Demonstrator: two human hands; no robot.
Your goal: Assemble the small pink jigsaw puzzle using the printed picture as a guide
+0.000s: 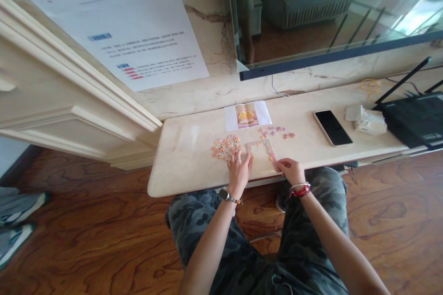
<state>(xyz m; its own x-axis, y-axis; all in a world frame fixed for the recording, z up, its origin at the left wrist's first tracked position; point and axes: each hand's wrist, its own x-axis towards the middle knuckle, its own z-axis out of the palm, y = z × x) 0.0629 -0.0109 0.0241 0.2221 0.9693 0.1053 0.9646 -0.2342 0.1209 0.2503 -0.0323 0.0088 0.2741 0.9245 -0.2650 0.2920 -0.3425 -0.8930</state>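
A partly assembled puzzle [268, 148] lies on the pale bench top, with pieces along its left, top and right edges and a bare middle. My left hand [238, 171] rests with spread fingers between the puzzle's left side and a heap of small loose pieces [223, 146]. At the puzzle's lower right corner, my right hand [291, 170] is closed in a pinch; what it grips is too small to make out. Several purplish pieces [277, 130] are scattered above the puzzle. Behind them lies a printed picture sheet [247, 115] showing yellow figures.
A phone [332, 127] lies to the right, beside a packet of tissues [370, 120] and a black router [413, 117] with antennas. A television [332, 14] hangs above the bench. At lower left, another person's shoes [20, 235] stand on the wooden floor.
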